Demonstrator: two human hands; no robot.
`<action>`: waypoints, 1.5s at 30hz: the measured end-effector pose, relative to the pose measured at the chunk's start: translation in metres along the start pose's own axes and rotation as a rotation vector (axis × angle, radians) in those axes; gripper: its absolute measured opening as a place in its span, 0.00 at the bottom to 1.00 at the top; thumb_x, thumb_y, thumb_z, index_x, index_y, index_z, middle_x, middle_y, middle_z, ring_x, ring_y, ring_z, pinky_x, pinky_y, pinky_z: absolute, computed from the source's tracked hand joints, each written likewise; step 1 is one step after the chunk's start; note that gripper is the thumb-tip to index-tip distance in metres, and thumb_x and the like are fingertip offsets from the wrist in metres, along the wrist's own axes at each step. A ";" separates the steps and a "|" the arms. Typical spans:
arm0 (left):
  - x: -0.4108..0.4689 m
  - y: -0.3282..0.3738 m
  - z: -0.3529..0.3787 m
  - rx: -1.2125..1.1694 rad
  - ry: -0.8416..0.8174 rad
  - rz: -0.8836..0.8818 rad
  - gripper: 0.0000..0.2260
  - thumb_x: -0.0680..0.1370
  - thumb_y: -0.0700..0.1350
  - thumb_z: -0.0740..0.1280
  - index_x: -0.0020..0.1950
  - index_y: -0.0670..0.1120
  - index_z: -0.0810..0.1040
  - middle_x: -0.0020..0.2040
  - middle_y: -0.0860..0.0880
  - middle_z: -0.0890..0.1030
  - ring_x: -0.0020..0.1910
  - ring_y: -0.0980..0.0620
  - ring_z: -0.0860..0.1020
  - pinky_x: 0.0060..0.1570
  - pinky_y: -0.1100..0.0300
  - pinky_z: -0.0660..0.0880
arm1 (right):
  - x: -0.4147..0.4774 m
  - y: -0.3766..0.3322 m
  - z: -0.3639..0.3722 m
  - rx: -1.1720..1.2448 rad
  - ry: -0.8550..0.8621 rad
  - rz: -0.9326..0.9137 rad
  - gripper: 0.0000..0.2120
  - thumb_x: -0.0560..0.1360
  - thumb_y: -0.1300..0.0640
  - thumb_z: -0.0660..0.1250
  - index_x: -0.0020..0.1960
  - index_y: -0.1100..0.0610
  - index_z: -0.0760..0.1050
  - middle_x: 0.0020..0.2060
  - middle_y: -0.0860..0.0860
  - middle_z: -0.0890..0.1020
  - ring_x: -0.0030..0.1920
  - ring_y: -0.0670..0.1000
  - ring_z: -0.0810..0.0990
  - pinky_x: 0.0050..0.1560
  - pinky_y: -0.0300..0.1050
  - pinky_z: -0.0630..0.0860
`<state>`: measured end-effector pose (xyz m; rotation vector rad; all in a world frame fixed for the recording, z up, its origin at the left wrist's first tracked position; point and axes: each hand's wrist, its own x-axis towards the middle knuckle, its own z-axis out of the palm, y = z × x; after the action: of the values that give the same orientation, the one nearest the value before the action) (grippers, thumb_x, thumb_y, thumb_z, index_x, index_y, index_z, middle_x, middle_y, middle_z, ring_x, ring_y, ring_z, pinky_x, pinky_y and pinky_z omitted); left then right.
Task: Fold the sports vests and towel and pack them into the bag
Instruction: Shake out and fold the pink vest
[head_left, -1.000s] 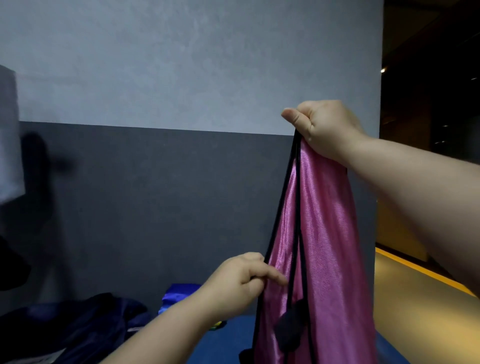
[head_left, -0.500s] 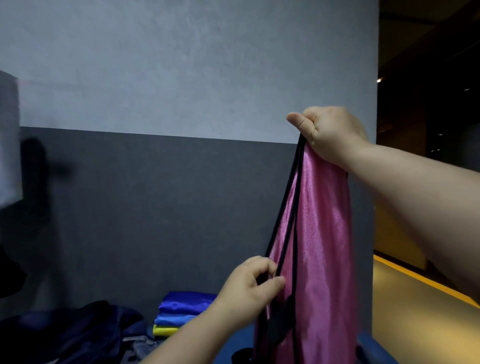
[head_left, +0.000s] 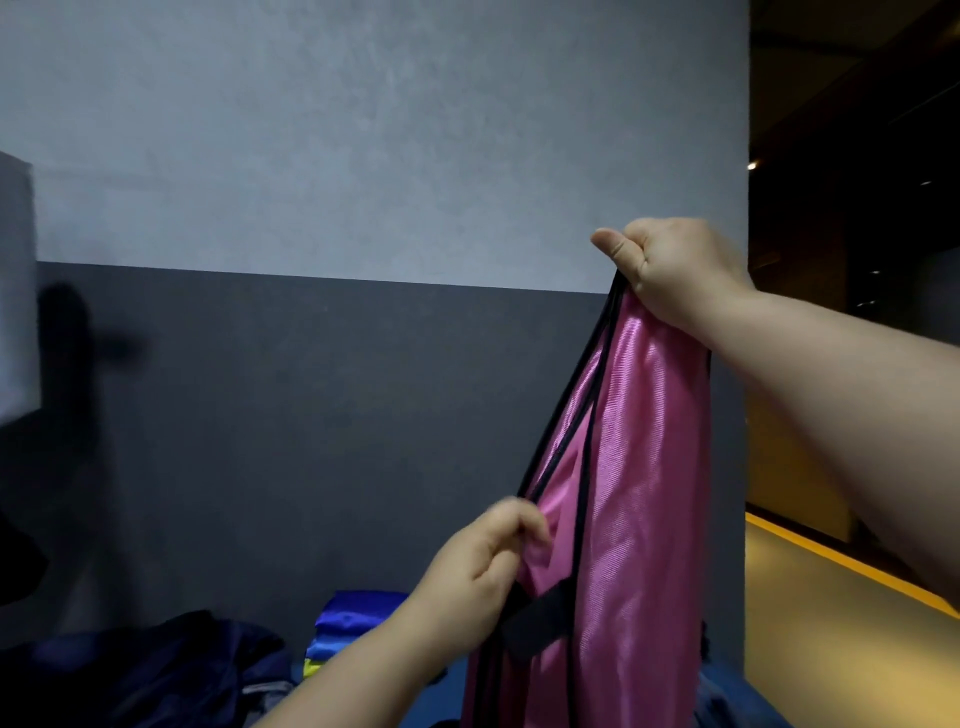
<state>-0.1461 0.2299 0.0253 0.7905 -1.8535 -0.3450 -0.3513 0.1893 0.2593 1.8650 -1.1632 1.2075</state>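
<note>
Two hands (head_left: 675, 270) (head_left: 478, 571), glossy pink vest (head_left: 639, 467)

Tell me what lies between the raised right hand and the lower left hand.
In the head view, the black-trimmed edge of the pink vest runs from the right hand down to the left hand; both grip it.

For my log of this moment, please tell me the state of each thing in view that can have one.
Pink sports vest: unfolded, hanging in the air from its top.
Right hand: raised, grips the vest's top.
Left hand: pinches the vest's black edge lower down.
Stack of vests: folded, blue on top, yellow lowest, not packed.
Dark navy bag: slumped at lower left; open or closed cannot be told.
</note>
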 end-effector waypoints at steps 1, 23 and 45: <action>0.001 0.002 0.001 0.012 -0.006 -0.011 0.18 0.73 0.34 0.56 0.42 0.56 0.76 0.40 0.60 0.77 0.40 0.63 0.74 0.45 0.70 0.68 | 0.000 -0.003 0.000 -0.001 -0.002 -0.001 0.28 0.80 0.35 0.49 0.35 0.57 0.65 0.30 0.51 0.71 0.34 0.54 0.68 0.29 0.47 0.56; -0.001 0.001 -0.010 -0.152 0.151 -0.070 0.15 0.69 0.55 0.63 0.42 0.43 0.76 0.37 0.46 0.75 0.39 0.54 0.73 0.41 0.56 0.72 | 0.001 -0.017 -0.006 -0.015 -0.006 0.077 0.28 0.80 0.35 0.50 0.34 0.56 0.64 0.30 0.51 0.72 0.31 0.52 0.68 0.29 0.48 0.57; -0.002 0.010 -0.045 -0.331 -0.054 -0.162 0.22 0.69 0.59 0.71 0.31 0.40 0.73 0.36 0.49 0.72 0.35 0.54 0.71 0.39 0.63 0.69 | -0.003 0.008 0.004 0.006 -0.109 0.213 0.28 0.79 0.34 0.49 0.34 0.55 0.66 0.32 0.52 0.74 0.37 0.55 0.71 0.31 0.48 0.59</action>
<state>-0.1092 0.2440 0.0483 0.7073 -1.7251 -0.7620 -0.3577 0.1833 0.2551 1.8673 -1.4492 1.2354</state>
